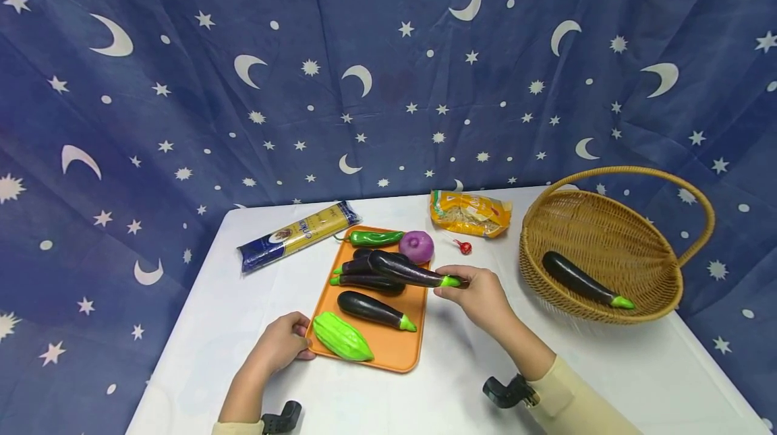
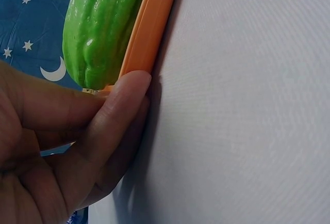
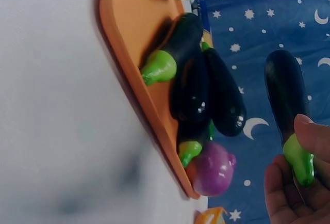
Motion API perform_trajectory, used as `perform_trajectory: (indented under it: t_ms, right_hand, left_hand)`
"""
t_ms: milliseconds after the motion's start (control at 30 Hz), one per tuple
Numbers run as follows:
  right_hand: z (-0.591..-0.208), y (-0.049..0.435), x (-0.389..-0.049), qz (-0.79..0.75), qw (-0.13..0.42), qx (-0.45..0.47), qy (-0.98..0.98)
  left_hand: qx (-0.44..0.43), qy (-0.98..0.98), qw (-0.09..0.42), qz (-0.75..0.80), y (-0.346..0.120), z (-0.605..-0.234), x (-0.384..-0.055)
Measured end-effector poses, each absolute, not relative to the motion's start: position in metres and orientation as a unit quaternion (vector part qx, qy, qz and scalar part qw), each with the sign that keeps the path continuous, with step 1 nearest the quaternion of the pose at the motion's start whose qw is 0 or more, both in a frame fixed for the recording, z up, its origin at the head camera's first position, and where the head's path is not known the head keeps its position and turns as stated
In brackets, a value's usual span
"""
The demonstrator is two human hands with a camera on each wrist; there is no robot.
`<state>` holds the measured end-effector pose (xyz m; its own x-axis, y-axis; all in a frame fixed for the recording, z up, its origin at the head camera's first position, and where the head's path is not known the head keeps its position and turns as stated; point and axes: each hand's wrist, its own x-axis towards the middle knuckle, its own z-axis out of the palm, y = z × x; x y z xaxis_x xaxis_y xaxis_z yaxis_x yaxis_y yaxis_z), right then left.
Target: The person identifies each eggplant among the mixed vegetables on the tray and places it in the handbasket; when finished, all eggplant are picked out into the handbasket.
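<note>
Black eggplant [image 1: 407,270] hangs over the tray [image 1: 394,349], its stem end [image 3: 298,158] pinched in the right hand [image 1: 479,297], a one-ended hold that could twist loose, while the left hand [image 1: 281,342] grips the tray.

Glossy black eggplant [image 1: 400,268], green cap [image 1: 450,281] pinched in R hand [image 1: 481,297], hangs approx. level above R side of orange tray [image 1: 397,351], which lies nearer worktop's [image 1: 200,327] L edge than R, its near L corner gripped by L hand [image 1: 280,342].
</note>
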<state>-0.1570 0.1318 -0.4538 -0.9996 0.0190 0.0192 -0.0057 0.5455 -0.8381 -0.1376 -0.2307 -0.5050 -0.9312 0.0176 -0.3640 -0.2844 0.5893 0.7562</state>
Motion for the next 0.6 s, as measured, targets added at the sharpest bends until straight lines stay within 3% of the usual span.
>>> perform_trajectory:
  t_ms: [600]
  right_hand:
    - [-0.439, 0.158, -0.16, 0.47, 0.027, -0.024, -0.882]
  left_hand:
    - [-0.08, 0.875, 0.176, 0.444, -0.229, -0.503, -0.138]
